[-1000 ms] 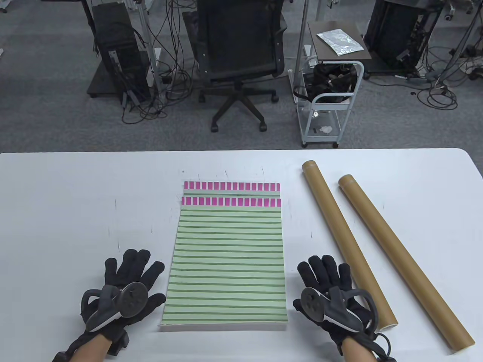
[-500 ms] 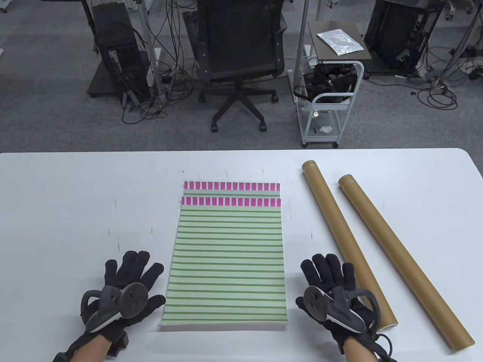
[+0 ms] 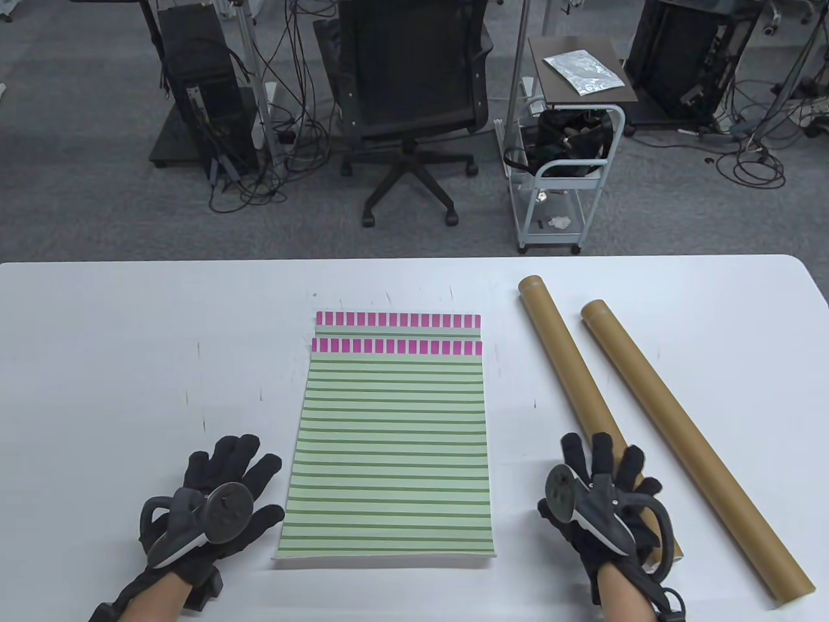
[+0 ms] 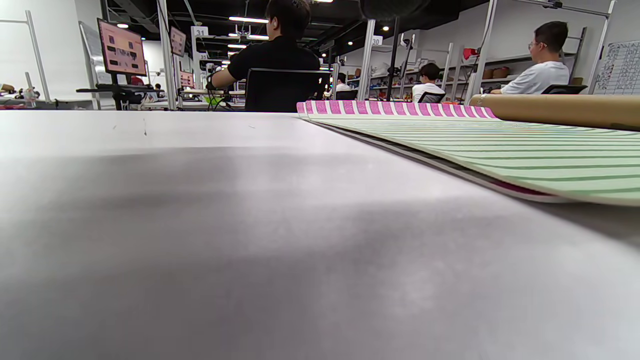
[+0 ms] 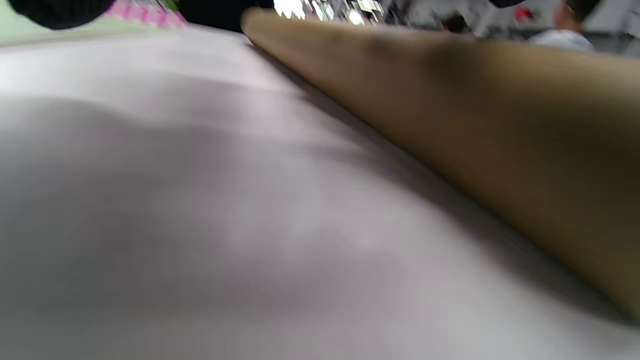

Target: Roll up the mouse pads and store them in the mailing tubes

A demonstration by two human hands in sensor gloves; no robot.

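Two green-striped mouse pads with pink bands at the far end lie stacked at the table's middle, the top pad [image 3: 388, 453] set a little nearer than the lower pad [image 3: 398, 319]. In the left wrist view the top pad [image 4: 500, 150] lies flat at the right. Two brown mailing tubes lie slanted to the right: the near tube [image 3: 570, 369] and the far tube [image 3: 686, 440]. My left hand [image 3: 227, 473] rests flat on the table left of the pads, fingers spread. My right hand [image 3: 605, 479] hovers over the near tube's lower part with straight, spread fingers; no grip shows. The near tube [image 5: 475, 125] fills the blurred right wrist view.
The white table [image 3: 129, 356] stretches left of the pads. Beyond its far edge stand an office chair [image 3: 408, 84] and a small cart [image 3: 570, 162] on the carpet. People sit at desks far off in the left wrist view.
My right hand has moved right from beside the pads to over the near tube and tilted. The left hand, pads and tubes have not moved.
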